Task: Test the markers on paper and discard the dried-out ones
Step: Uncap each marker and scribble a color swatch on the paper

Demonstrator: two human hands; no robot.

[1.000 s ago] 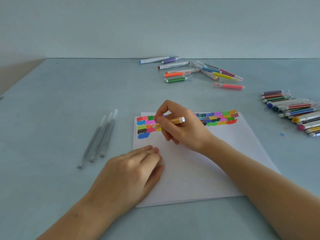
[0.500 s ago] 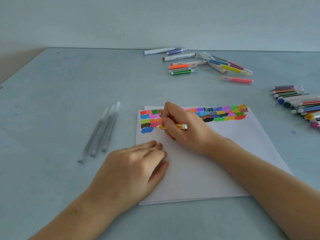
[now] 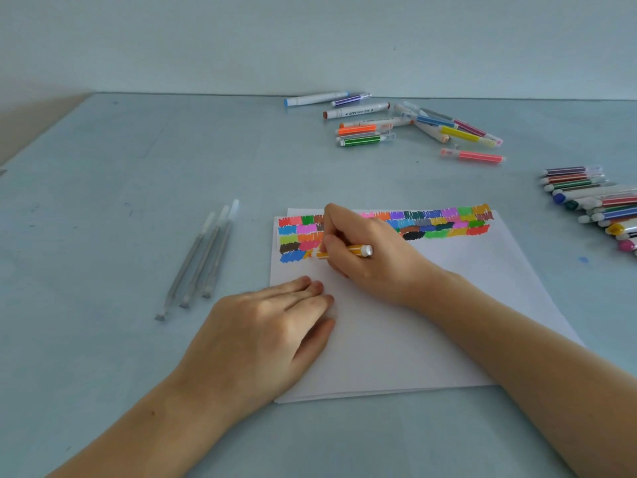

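Observation:
A white sheet of paper [image 3: 431, 322] lies in the middle of the table, its top strip filled with many coloured scribble patches [image 3: 441, 224]. My right hand [image 3: 372, 257] grips an orange-yellow marker [image 3: 358, 250], its tip touching the paper beside the blue patch at the lower left of the scribbles. My left hand [image 3: 262, 336] lies flat with fingers together, pressing down the paper's left edge. The marker's tip is partly hidden by my fingers.
Several capped markers [image 3: 396, 127] lie scattered at the back of the table. Another row of markers [image 3: 593, 201] sits at the right edge. Three grey pens [image 3: 203, 260] lie side by side left of the paper. The blue table [image 3: 120, 201] meets a pale wall.
My right hand has moved down the paper from the top rows to the row beside the blue patch, and a small orange mark has appeared there. The left hand stays put.

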